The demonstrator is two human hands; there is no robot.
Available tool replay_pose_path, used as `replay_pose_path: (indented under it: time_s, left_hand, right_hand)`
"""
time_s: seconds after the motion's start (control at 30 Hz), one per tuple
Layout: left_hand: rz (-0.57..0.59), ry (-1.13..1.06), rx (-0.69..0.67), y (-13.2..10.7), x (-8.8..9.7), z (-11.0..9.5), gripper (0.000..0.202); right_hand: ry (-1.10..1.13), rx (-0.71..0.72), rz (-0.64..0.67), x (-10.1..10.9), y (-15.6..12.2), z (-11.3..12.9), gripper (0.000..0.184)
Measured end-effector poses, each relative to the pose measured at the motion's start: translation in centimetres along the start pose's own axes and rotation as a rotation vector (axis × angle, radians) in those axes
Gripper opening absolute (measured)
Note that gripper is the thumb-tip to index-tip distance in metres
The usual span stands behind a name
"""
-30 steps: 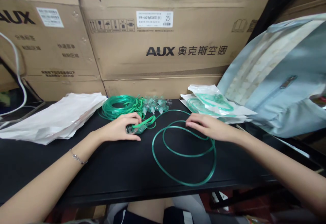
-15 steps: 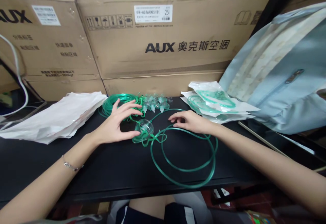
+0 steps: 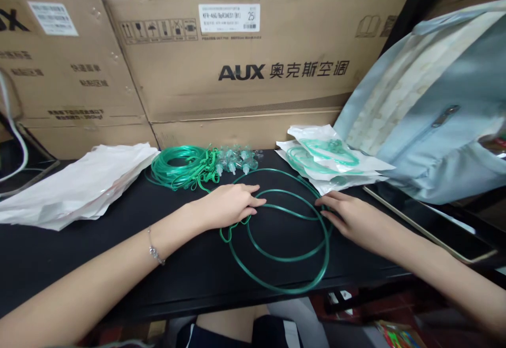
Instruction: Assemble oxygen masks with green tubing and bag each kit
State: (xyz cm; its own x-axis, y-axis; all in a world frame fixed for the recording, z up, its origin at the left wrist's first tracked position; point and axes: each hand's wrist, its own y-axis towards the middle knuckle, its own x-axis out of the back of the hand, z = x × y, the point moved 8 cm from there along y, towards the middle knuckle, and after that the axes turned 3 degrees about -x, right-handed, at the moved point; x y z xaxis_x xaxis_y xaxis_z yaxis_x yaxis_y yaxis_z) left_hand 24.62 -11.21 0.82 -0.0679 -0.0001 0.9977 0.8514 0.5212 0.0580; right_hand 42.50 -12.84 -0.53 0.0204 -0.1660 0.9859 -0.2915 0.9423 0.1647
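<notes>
Thin green tubing (image 3: 282,259) lies in wide loops on the black tabletop, joined by a green strap (image 3: 226,235) near my left hand. My left hand (image 3: 231,206) lies over the spot where the clear oxygen mask was, hiding it. Its fingers stretch out slightly apart beside the near end of the loops. On the right side of the loops, the fingertips and thumb of my right hand (image 3: 342,215) close around the tubing. Behind my left hand sit a coiled bundle of green tubing (image 3: 176,166) and several clear mask parts (image 3: 237,159).
White bags (image 3: 79,182) are stacked at the left. Packed clear-and-white pouches (image 3: 336,171) holding green tubing lie at the back right, near a tablet-like dark device (image 3: 430,224) and a light blue backpack (image 3: 438,105). Large cardboard boxes (image 3: 245,100) stand along the back.
My left hand has moved right, from beside the mask to over it, its spread fingers drawing in. My right hand has shifted right to the tubing's right side. The view has turned slightly.
</notes>
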Motion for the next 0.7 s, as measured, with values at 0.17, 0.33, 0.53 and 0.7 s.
replay_pose_path:
  time_s: [0.17,0.33,0.53,0.7]
  left_hand:
    - [-0.019,-0.103,0.044,0.0,-0.7,1.6,0.03]
    - [-0.111,-0.143,0.175,-1.2,-0.1,3.1,0.023]
    - [-0.37,-0.329,0.334,-2.8,2.5,5.0,0.012]
    - [-0.48,-0.557,0.337,-3.3,3.2,6.4,0.009]
  right_hand:
    - [0.281,0.026,-0.127,0.4,-1.8,0.1,0.026]
    - [0.497,-0.026,-0.04,0.0,-1.5,1.1,0.039]
    - [0.272,-0.093,-0.013,-0.5,0.9,1.8,0.036]
    - [0.275,0.109,-0.035,-0.1,0.9,2.8,0.03]
